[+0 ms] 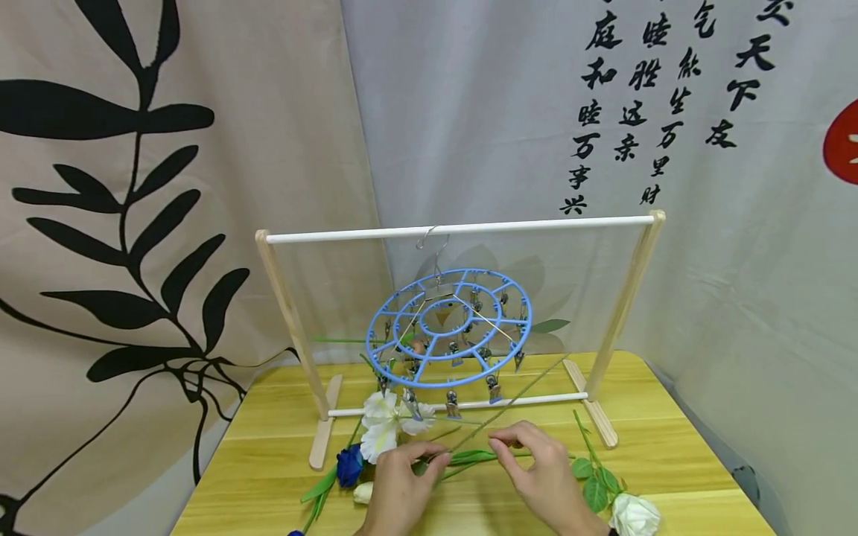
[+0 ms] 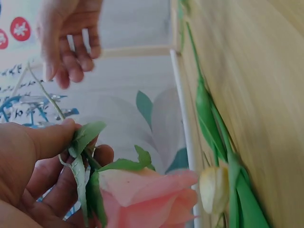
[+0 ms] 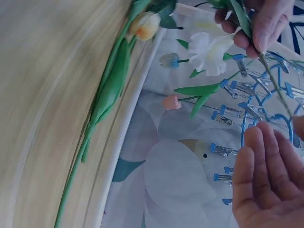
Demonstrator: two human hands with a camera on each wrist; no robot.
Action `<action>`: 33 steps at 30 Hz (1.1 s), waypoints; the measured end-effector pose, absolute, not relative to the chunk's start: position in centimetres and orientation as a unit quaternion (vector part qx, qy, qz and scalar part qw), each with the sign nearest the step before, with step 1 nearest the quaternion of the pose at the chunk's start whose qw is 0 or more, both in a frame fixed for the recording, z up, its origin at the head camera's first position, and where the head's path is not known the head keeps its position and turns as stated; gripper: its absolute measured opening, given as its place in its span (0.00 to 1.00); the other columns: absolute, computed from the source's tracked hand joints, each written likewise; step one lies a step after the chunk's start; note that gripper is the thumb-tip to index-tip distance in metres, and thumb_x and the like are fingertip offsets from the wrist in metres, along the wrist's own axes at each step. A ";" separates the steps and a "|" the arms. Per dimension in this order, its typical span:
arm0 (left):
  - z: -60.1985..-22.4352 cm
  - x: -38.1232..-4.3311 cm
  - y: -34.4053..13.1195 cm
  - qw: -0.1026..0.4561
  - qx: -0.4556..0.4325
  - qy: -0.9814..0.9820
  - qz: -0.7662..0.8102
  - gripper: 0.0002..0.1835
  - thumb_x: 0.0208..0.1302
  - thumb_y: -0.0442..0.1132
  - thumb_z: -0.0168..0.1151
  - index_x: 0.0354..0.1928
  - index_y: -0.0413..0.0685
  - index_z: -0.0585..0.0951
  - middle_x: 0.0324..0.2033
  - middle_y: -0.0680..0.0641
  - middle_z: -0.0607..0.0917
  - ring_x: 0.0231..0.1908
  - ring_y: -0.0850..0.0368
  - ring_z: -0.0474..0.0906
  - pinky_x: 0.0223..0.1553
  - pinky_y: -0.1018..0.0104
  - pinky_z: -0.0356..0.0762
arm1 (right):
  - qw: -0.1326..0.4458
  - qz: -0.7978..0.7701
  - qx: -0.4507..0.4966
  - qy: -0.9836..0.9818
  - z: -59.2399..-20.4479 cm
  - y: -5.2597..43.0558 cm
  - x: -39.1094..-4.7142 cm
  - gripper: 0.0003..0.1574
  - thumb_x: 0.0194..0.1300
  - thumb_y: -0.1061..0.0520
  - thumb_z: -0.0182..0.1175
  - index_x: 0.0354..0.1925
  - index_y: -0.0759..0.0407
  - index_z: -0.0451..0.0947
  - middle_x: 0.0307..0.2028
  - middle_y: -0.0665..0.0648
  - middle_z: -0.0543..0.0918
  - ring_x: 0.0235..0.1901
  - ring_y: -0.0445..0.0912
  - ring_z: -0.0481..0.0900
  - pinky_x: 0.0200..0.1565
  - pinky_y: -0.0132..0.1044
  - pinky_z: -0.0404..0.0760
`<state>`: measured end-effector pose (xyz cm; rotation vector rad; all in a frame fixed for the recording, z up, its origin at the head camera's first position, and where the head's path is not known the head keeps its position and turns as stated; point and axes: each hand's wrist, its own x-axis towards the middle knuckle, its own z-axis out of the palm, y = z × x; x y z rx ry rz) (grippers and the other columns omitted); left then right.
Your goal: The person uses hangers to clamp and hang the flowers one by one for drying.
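My left hand [image 1: 404, 487] pinches the green stem [image 2: 50, 99] of a pink artificial rose [image 2: 147, 197] between thumb and fingers, just by its leaves. In the head view that stem slants up to the right, in front of the hanger, and the rose's bloom is hidden. My right hand [image 1: 539, 473] is held to the right of it, with nothing in its fingers. Its fingers [image 3: 270, 166] look extended in the right wrist view, close to the stem. Behind both hands a blue round clip hanger [image 1: 482, 366] hangs from a rack's white bar [image 1: 536, 225].
A white flower [image 1: 379, 428], a blue rose [image 1: 349, 467] and a yellowish tulip [image 2: 213, 190] lie left of my hands. A white rose [image 1: 634, 515] lies at the right. Wooden rack feet [image 1: 326, 423] stand on the table [image 1: 248, 454]. Metal clips [image 1: 452, 404] dangle from the hanger.
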<state>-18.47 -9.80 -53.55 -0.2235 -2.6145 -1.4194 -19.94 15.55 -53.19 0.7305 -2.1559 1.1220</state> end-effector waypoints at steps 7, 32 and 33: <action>-52.6 -18.3 -9.4 0.033 -0.078 -0.839 -0.538 0.05 0.75 0.52 0.82 0.47 0.65 0.98 0.44 0.61 0.98 0.48 0.62 0.94 0.48 0.66 0.92 | 0.239 0.552 0.211 -0.771 -52.1 15.6 -20.2 0.11 0.82 0.67 0.71 0.58 0.56 0.90 0.49 0.53 0.97 0.43 0.37 0.95 0.45 0.35 0.96; -49.7 -17.7 -6.6 0.210 -0.157 -0.893 -0.365 0.18 0.85 0.51 0.74 0.60 0.43 0.95 0.48 0.46 0.98 0.45 0.52 0.97 0.46 0.60 0.96 | 0.273 0.632 0.221 -0.691 -49.0 16.5 -21.0 0.10 0.80 0.77 0.66 0.48 0.66 0.89 0.48 0.49 0.96 0.40 0.41 0.95 0.43 0.34 0.96; -49.4 -17.6 -6.4 0.231 -0.159 -0.895 -0.347 0.19 0.85 0.49 0.74 0.60 0.40 0.94 0.47 0.44 0.98 0.43 0.51 0.97 0.44 0.61 0.96 | 0.275 0.631 0.223 -0.690 -49.0 16.6 -21.0 0.11 0.80 0.77 0.66 0.47 0.66 0.89 0.49 0.49 0.96 0.40 0.41 0.96 0.43 0.34 0.96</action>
